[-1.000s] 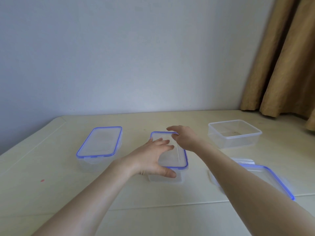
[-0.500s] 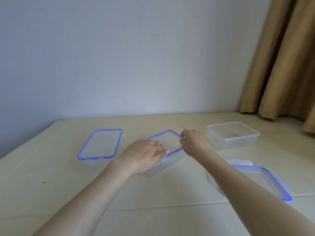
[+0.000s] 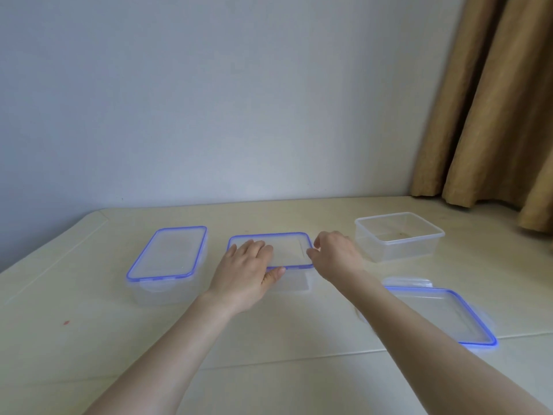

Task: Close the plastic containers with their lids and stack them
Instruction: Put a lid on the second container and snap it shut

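A clear middle container with a blue-rimmed lid sits crosswise on the cream table. My left hand lies on the lid's left part, thumb at its front edge. My right hand pinches the lid's right edge. To the left stands a lidded container. An open, lidless container is at the right back. A loose blue-rimmed lid lies flat at the right front, partly behind my right forearm.
A pale wall rises behind the table. Tan curtains hang at the right, reaching the table's far right corner. A small red speck marks the table at the left front. A seam crosses the table near me.
Both hands have turned the middle container from lengthwise, through a diagonal, to crosswise. The left container, open container and loose lid have stayed put.
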The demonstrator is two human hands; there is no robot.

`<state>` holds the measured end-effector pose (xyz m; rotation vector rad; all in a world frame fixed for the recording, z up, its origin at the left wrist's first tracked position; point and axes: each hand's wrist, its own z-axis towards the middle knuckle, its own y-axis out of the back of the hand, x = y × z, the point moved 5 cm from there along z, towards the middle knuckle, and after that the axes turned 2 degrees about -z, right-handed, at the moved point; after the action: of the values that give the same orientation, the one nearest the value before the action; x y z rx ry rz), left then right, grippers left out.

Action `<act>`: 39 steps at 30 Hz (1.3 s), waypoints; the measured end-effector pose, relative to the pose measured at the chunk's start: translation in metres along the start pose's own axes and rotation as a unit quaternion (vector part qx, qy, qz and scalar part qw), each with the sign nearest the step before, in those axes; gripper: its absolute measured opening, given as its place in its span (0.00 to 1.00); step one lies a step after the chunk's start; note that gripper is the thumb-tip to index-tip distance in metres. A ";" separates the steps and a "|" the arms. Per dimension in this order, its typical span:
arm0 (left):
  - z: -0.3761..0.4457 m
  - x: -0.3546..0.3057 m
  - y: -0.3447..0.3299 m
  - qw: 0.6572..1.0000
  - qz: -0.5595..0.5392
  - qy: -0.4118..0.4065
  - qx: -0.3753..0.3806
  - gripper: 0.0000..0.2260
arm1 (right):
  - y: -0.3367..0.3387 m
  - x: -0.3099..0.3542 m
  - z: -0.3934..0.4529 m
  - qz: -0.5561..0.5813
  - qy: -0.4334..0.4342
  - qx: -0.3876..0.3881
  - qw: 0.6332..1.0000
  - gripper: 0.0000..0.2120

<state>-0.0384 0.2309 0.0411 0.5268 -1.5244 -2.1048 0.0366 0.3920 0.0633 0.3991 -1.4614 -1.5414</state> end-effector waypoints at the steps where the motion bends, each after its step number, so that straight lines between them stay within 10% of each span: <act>1: -0.001 0.000 -0.003 1.000 0.010 0.002 -0.002 0.26 | -0.002 0.000 0.000 0.004 -0.004 0.000 1.000 0.12; 29: -0.003 -0.003 -0.006 0.999 0.013 0.026 -0.024 0.27 | -0.015 -0.009 -0.004 0.250 -0.121 0.011 0.961 0.14; 39: -0.002 0.000 -0.008 0.999 0.019 0.019 -0.020 0.32 | -0.008 -0.002 0.001 0.122 -0.064 0.040 0.990 0.12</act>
<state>-0.0382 0.2318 0.0334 0.5175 -1.4577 -2.0801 0.0333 0.3932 0.0552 0.1610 -1.6110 -1.3362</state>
